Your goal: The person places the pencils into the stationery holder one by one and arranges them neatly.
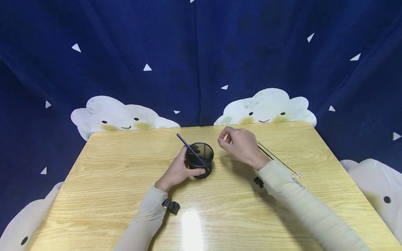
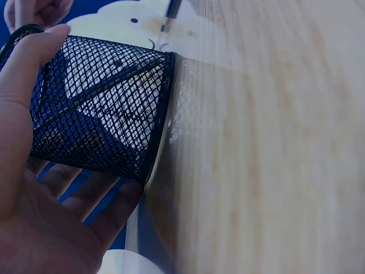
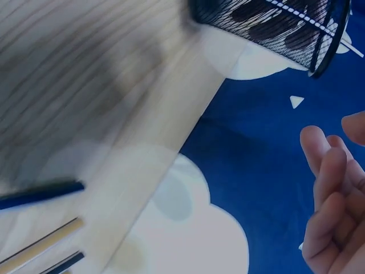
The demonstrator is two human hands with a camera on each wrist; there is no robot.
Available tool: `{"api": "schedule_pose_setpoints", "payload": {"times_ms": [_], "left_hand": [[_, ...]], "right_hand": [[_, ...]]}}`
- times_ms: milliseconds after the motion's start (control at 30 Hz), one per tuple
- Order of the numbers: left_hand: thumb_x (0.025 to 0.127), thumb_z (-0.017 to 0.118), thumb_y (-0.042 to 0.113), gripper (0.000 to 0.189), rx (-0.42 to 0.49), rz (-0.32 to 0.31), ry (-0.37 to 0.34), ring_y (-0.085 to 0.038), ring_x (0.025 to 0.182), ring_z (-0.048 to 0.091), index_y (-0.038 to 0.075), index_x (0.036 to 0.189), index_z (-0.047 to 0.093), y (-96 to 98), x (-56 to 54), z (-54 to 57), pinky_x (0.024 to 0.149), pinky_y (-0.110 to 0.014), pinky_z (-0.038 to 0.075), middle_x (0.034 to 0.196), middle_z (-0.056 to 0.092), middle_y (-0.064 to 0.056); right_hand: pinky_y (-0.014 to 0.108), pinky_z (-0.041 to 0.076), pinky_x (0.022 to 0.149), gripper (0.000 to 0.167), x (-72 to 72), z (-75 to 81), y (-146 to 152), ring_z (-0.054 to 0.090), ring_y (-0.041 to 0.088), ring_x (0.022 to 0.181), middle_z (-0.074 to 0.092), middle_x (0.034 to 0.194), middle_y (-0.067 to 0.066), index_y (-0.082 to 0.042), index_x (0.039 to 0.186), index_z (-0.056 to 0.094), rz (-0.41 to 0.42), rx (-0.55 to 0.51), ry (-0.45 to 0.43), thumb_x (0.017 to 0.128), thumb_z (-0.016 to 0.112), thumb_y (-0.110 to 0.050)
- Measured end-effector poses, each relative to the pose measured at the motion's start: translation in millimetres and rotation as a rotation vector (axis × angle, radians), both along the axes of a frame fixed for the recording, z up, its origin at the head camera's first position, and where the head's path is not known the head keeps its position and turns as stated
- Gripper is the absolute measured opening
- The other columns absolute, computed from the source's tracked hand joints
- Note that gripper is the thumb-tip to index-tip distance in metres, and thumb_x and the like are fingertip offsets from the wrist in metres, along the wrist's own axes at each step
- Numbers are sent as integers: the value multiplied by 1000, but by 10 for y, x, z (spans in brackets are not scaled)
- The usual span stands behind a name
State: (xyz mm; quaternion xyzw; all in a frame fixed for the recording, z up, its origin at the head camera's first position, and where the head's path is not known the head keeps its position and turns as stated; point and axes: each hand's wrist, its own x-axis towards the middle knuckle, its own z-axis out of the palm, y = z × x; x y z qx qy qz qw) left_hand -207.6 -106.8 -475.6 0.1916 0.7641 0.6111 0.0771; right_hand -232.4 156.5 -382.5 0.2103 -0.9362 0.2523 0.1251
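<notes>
My left hand [image 1: 179, 169] grips a black mesh pen holder [image 1: 202, 172] that stands upright on the table, with the thumb on the near side. In the left wrist view its fingers wrap under and around the mesh wall [image 2: 114, 103]. One thin dark pencil [image 1: 185, 142] leans inside the holder, its upper end jutting past the rim to the left. My right hand [image 1: 242, 144] hovers to the right of the holder, fingers loosely bent and nothing between them. The right wrist view shows its thumb apart from the fingertips [image 3: 313, 142].
Beneath the right forearm lie several pencils, among them a yellow one [image 1: 279, 158] and a dark one [image 1: 266, 152]. They rest on the wooden table [image 1: 110, 174]. A dark blue curtain [image 1: 176, 42] with smiling clouds hangs behind the table's far edge.
</notes>
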Motion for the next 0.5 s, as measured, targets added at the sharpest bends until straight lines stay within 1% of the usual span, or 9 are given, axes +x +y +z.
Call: {"api": "schedule_pose_setpoints", "payload": {"times_ms": [267,500], "left_hand": [[83,96,8,93,-11,5,-8,-32,138,57,11,160,42,-3,7,11,120,-51,38,150,59,-13],[83,96,9,94,-25,14,-17,-31,138,57,12,160,43,-9,9,9,121,-51,37,149,59,-12]], "right_hand": [[46,51,61,13,29,-97,292,61,13,63,71,75,-9,-15,99,77,-43,47,-53,99,69,-26],[41,49,58,13,72,-168,518,59,12,61,68,71,-8,-12,99,76,-49,71,-89,100,71,-25]]}}
